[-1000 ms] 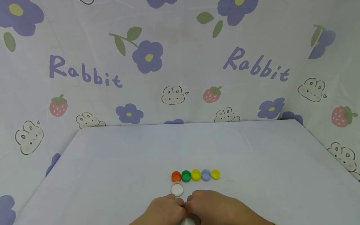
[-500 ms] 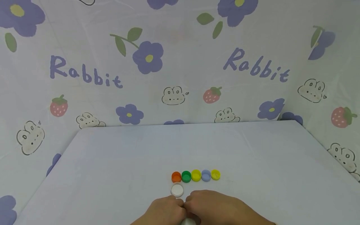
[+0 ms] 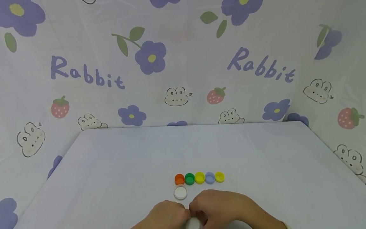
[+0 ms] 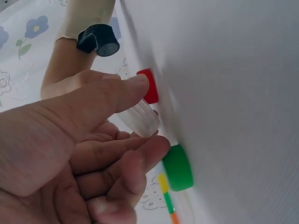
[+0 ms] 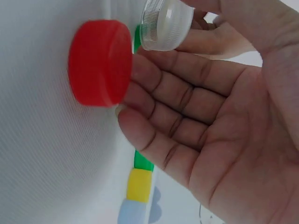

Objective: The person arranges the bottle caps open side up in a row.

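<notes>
In front of the body, both hands come together around a clear ribbed bottle cap (image 5: 166,25), which shows as a whitish round (image 3: 193,224) at the bottom of the head view. My left hand (image 3: 167,214) pinches it, thumb above and fingers below in the left wrist view. My right hand (image 3: 215,206) grips it from the other side, its other fingers spread loosely. A red bottle cap (image 5: 100,63) stands on the table by the right fingertips. Close to the left fingertips stands a green bottle cap (image 4: 177,168). The hands hide both in the head view.
Beyond the hands runs a row of bottle caps: orange (image 3: 179,179), green (image 3: 189,178), yellow (image 3: 199,177), pale blue (image 3: 210,177) and a second yellow cap (image 3: 219,177). A white cap (image 3: 180,192) sits before the orange one. The white table (image 3: 114,159) meets a printed cloth (image 3: 183,63).
My right hand has lifted and turned slightly, showing a gap between thumb and fingers and more of the held cap. My left hand stays nearly in place. The row has not moved.
</notes>
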Demonstrator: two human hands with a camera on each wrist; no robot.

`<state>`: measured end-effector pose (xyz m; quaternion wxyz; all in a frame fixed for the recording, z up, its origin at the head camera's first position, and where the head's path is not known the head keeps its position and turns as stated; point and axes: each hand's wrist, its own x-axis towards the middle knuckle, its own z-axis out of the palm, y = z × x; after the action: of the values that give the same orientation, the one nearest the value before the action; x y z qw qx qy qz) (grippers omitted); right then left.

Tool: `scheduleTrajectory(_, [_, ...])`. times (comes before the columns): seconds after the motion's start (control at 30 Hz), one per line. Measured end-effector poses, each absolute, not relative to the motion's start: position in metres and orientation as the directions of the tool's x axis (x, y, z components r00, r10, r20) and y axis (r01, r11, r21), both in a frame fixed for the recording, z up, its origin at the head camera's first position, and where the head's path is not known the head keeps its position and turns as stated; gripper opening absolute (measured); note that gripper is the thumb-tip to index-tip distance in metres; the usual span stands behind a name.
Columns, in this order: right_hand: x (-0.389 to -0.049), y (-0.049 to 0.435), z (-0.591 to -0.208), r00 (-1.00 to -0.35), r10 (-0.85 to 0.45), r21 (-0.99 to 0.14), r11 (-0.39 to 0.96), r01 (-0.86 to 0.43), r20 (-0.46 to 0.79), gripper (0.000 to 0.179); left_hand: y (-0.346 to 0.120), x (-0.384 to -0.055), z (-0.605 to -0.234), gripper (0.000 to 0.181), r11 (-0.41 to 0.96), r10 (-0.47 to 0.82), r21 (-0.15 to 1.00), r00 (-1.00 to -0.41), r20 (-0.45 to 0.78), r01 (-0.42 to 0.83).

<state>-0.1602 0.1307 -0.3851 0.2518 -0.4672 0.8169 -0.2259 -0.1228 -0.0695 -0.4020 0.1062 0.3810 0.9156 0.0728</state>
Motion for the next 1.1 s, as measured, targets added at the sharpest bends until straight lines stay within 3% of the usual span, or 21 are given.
scheduleTrajectory(0.3, [-0.167, 0.137, -0.381, -0.493, -0.869, -0.761, 0.350, -0.546, -0.046, 0.020, -0.081, -0.125, -0.388, 0.031, 0.723, 0.659, 0.295, -0.751, -0.027, 0.624])
scheduleTrajectory(0.43, [-0.166, 0.135, -0.381, -0.542, -0.840, -0.829, 0.304, -0.469, -0.001, 0.020, -0.085, -0.124, -0.387, 0.035, 0.719, 0.647, 0.264, -0.758, 0.087, 0.643])
scheduleTrajectory(0.53, [-0.165, 0.133, -0.382, -0.576, -0.817, -0.845, 0.296, -0.446, 0.018, 0.021, -0.085, -0.124, -0.389, 0.026, 0.722, 0.636, 0.207, -0.751, 0.176, 0.660])
scheduleTrajectory(0.7, [-0.161, 0.131, -0.382, -0.647, -0.762, -0.832, 0.370, -0.413, -0.018, 0.025, -0.084, -0.123, -0.389, 0.052, 0.701, 0.640, 0.149, -0.707, 0.299, 0.698])
scheduleTrajectory(0.87, [-0.163, 0.136, -0.379, -0.694, -0.720, -0.808, 0.423, -0.410, -0.025, 0.025, -0.085, -0.125, -0.386, 0.044, 0.704, 0.602, 0.200, -0.721, 0.342, 0.682])
scheduleTrajectory(1.1, [-0.169, 0.143, -0.377, -0.709, -0.704, -0.762, 0.443, -0.473, 0.031, 0.033, -0.084, -0.137, -0.392, 0.031, 0.688, 0.544, 0.292, -0.738, 0.399, 0.664])
